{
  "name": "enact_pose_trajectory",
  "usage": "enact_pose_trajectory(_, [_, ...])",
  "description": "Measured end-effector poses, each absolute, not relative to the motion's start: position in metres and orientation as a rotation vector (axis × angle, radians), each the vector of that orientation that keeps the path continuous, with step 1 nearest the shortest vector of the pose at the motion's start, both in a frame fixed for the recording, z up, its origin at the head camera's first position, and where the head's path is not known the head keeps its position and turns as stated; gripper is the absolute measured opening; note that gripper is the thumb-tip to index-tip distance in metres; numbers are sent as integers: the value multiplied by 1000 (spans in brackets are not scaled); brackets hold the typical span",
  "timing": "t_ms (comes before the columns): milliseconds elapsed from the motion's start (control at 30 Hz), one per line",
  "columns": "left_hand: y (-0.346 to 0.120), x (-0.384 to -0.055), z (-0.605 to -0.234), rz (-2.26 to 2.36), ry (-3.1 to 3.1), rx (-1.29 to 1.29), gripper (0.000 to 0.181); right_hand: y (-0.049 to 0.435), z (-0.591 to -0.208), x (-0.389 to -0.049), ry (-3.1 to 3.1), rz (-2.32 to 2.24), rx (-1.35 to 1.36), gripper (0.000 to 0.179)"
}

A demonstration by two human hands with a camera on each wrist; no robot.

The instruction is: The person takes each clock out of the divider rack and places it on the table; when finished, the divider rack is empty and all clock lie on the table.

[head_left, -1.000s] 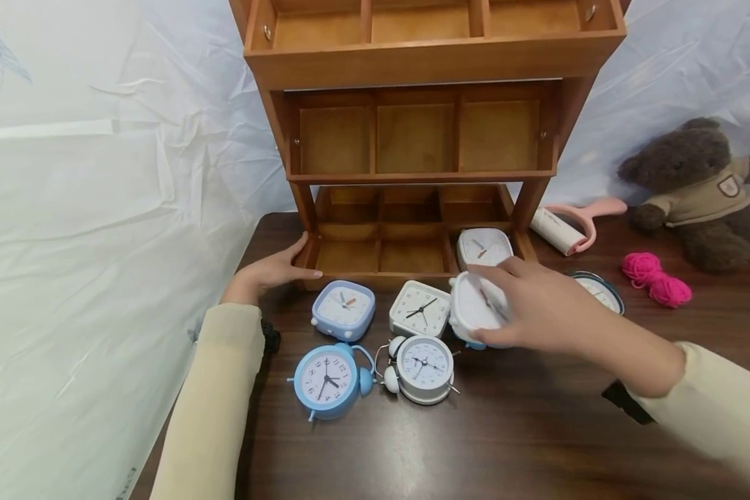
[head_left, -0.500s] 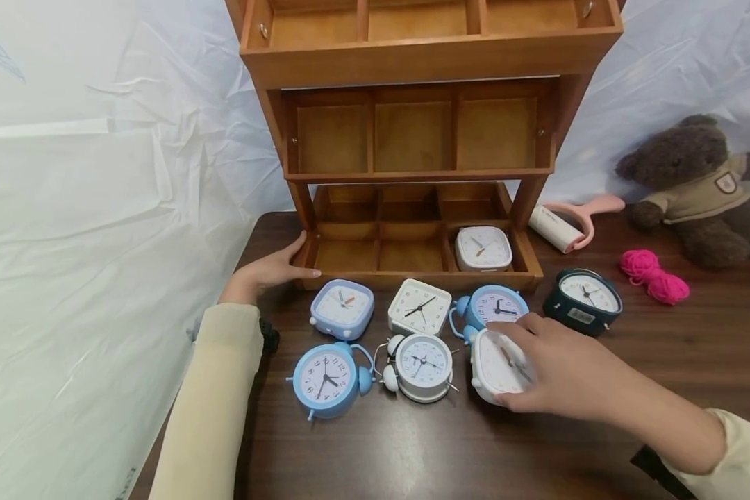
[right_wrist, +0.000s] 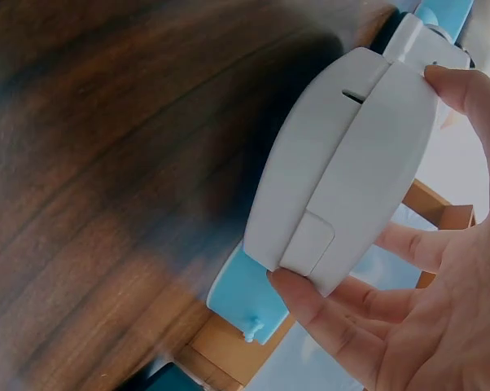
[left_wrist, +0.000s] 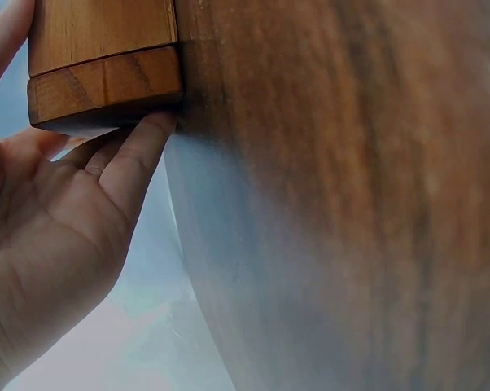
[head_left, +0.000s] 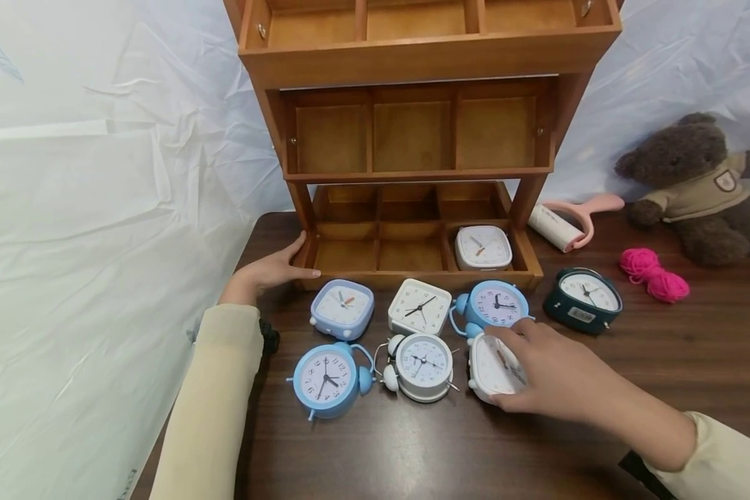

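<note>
My right hand [head_left: 553, 375] pinches a white square alarm clock [head_left: 495, 364] by its sides, thumb and fingers on opposite edges. The right wrist view gives a side-on look at this clock [right_wrist: 343, 171], low over the table. Just behind it sits a blue twin-bell alarm clock [head_left: 496, 305]. A white twin-bell clock [head_left: 423, 368] stands to its left. Far to the left, my left hand [head_left: 269, 269] rests against the front left corner of the wooden shelf [head_left: 421, 279], fingers nearly straight. The left wrist view shows its fingertips touching the shelf corner [left_wrist: 107, 85].
Another white clock [head_left: 484, 248] lies in the shelf's lower right compartment. Blue square [head_left: 342, 309], cream square [head_left: 420, 307] and blue twin-bell [head_left: 326, 382] clocks stand in front. To the right are a dark green clock [head_left: 583, 300], pink yarn [head_left: 654, 275], a lint roller [head_left: 556, 228] and a teddy bear [head_left: 694, 187].
My right hand has carried the white square clock from the shelf's front toward me, then slightly left, uncovering the blue twin-bell and green clocks. The left hand has stayed at the corner.
</note>
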State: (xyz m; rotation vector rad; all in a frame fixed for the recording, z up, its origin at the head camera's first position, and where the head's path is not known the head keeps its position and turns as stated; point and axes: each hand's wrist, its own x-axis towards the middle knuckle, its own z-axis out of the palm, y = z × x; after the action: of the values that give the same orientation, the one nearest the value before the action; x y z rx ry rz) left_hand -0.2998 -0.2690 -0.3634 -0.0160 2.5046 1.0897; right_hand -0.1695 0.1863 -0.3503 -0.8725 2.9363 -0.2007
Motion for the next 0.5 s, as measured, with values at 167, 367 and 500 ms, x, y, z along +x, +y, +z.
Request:
enact_pose_trajectory(167, [-269,-300,-364,1095,2500,-5,103,186,-353,-172,2958,-187,-870,89])
enact_pose_trajectory(367, [-268,-300,-363,1091,2503,-5,103,185,-352,-174,2931,-178,-830,92])
enact_pose_trajectory(500, [-268,-298,-361,1092,2503,-1,103,185,-351,-174,2905,-178,-793,93])
